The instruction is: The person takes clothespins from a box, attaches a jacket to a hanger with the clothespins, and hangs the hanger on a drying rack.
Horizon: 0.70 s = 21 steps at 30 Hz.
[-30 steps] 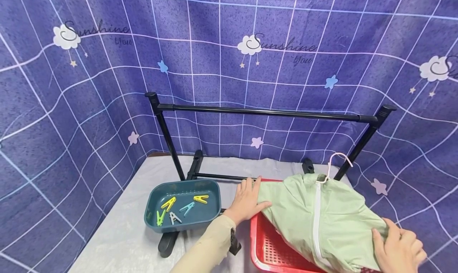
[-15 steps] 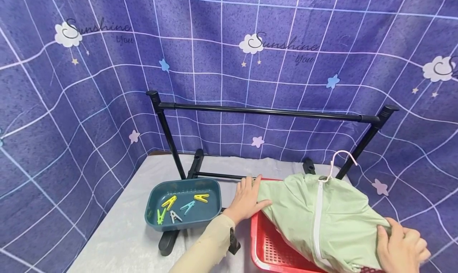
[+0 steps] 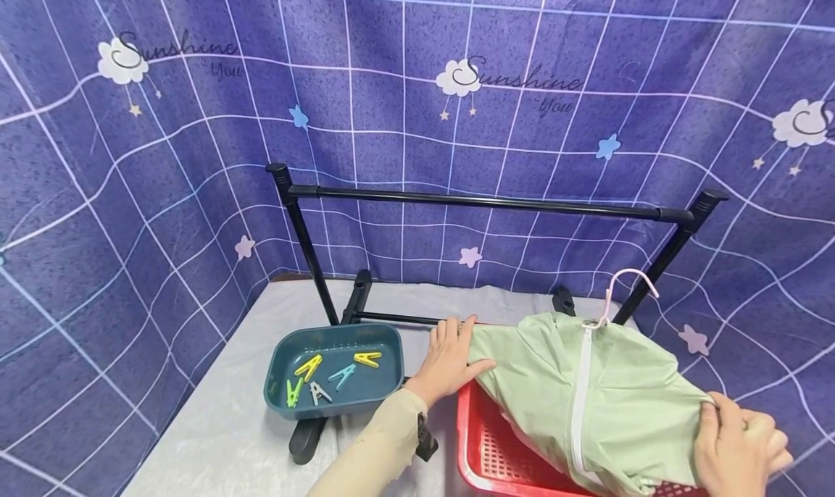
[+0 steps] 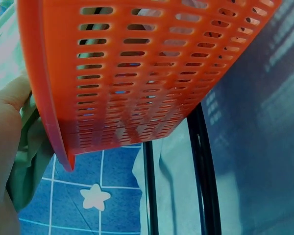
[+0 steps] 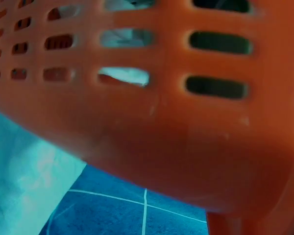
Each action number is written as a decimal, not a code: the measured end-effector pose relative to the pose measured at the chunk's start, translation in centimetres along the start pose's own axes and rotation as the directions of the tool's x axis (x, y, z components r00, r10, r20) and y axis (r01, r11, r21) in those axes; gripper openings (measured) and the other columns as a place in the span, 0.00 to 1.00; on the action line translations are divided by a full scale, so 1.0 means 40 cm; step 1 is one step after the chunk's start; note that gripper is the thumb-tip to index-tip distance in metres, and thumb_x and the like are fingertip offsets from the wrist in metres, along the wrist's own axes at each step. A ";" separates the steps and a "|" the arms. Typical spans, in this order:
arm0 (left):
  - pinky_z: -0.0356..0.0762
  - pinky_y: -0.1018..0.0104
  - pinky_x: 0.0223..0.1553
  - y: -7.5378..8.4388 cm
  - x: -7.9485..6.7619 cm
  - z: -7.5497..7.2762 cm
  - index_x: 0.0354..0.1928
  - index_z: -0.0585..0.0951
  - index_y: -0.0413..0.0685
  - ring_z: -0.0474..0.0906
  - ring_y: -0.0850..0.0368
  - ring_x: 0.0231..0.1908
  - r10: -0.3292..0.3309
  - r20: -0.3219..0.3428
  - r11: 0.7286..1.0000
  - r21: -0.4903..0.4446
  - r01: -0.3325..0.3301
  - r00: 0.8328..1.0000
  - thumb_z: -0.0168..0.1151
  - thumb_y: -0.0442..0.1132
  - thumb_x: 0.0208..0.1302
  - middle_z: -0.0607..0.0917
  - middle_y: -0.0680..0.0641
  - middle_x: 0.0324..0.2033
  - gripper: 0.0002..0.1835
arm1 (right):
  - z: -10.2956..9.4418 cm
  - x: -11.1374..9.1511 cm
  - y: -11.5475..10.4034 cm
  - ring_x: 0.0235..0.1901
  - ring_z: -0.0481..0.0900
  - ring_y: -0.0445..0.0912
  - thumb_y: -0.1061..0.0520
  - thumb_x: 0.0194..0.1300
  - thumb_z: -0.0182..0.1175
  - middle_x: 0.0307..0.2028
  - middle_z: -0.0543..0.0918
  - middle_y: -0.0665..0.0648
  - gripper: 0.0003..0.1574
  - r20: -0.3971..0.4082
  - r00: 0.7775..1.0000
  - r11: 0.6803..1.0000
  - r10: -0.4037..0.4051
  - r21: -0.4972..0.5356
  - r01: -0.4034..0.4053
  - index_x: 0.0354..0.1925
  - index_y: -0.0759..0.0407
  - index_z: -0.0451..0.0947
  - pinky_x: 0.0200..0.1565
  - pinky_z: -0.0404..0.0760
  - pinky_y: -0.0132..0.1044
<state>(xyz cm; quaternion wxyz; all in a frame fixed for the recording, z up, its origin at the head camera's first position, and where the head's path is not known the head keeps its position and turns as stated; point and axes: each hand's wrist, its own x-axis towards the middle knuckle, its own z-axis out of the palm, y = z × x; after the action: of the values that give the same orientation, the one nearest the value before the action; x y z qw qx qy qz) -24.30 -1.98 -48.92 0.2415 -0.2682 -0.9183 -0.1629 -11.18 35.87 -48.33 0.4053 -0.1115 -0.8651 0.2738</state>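
A light green jacket (image 3: pixel 636 403) with a white zip lies across a red perforated basket (image 3: pixel 464 439), a pink hanger (image 3: pixel 607 305) inside it with the hook out at the neck. My left hand (image 3: pixel 450 363) holds the jacket's left end at the basket's rim, thumb over the cloth. In the left wrist view, green cloth bunches beside this hand, outside the rim. My right hand (image 3: pixel 737 439) pinches the jacket's right edge between thumb and fingers. The right wrist view has the basket's side wall (image 5: pixel 122 122) filling most of it, with the hand out of sight.
A dark teal tray (image 3: pixel 280 406) with several coloured clothes pegs (image 3: pixel 342 375) stands to the left. Behind the basket, a black rack (image 3: pixel 485 202) spans the grey-covered table (image 3: pixel 209 410). A purple patterned curtain (image 3: pixel 365 106) encloses the back and sides.
My right hand has shifted slightly right, drawing the jacket's right edge with it. The hanger's hook has swung up and right. My left hand stays in place.
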 end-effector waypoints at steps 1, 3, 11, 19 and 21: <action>0.60 0.58 0.44 0.000 0.000 0.000 0.69 0.66 0.40 0.61 0.49 0.41 0.002 -0.003 1.000 0.000 -0.002 1.000 0.64 0.67 0.58 0.70 0.43 0.45 0.47 | -0.001 0.001 -0.002 0.47 0.54 0.81 0.52 0.74 0.46 0.40 0.64 0.75 0.22 -0.008 1.000 1.000 -0.002 0.005 0.002 0.49 0.70 0.74 0.47 0.44 0.71; 0.61 0.58 0.44 -0.001 0.000 -0.001 0.68 0.66 0.41 0.61 0.49 0.41 0.007 -0.014 1.000 -0.002 -0.007 1.000 0.64 0.66 0.58 0.70 0.43 0.45 0.46 | -0.002 0.002 -0.006 0.47 0.54 0.81 0.53 0.74 0.46 0.40 0.64 0.75 0.22 -0.020 1.000 1.000 -0.002 0.016 0.002 0.49 0.71 0.74 0.47 0.44 0.70; 0.60 0.58 0.44 0.002 -0.002 -0.006 0.68 0.66 0.42 0.61 0.50 0.42 -0.006 -0.029 0.999 -0.038 0.004 1.000 0.65 0.65 0.59 0.69 0.44 0.45 0.45 | -0.006 0.005 -0.020 0.46 0.55 0.80 0.55 0.71 0.51 0.40 0.66 0.75 0.19 -0.112 0.994 0.998 -0.014 0.062 0.021 0.46 0.72 0.76 0.49 0.44 0.70; 0.59 0.58 0.44 0.010 0.010 -0.031 0.67 0.67 0.43 0.60 0.49 0.41 -0.009 -0.066 0.999 -0.036 0.006 0.998 0.66 0.63 0.58 0.68 0.44 0.43 0.43 | -0.011 0.010 -0.036 0.46 0.55 0.79 0.56 0.68 0.54 0.41 0.66 0.75 0.18 -0.176 0.984 0.996 -0.026 0.085 0.041 0.44 0.73 0.76 0.48 0.44 0.70; 0.59 0.58 0.43 0.012 0.011 -0.037 0.67 0.67 0.42 0.60 0.49 0.40 -0.010 -0.071 0.999 -0.038 0.007 0.997 0.66 0.63 0.58 0.68 0.44 0.43 0.43 | -0.011 0.012 -0.037 0.46 0.55 0.79 0.56 0.68 0.54 0.41 0.66 0.75 0.18 -0.178 0.984 0.995 -0.028 0.090 0.045 0.44 0.73 0.76 0.48 0.44 0.69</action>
<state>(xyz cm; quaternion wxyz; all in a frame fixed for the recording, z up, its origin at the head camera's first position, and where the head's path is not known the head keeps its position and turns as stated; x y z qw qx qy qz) -23.83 -2.06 -47.39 0.2684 -0.2628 -0.9070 -0.1905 -11.10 35.03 -46.96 0.4899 -0.1002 -0.8139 0.2958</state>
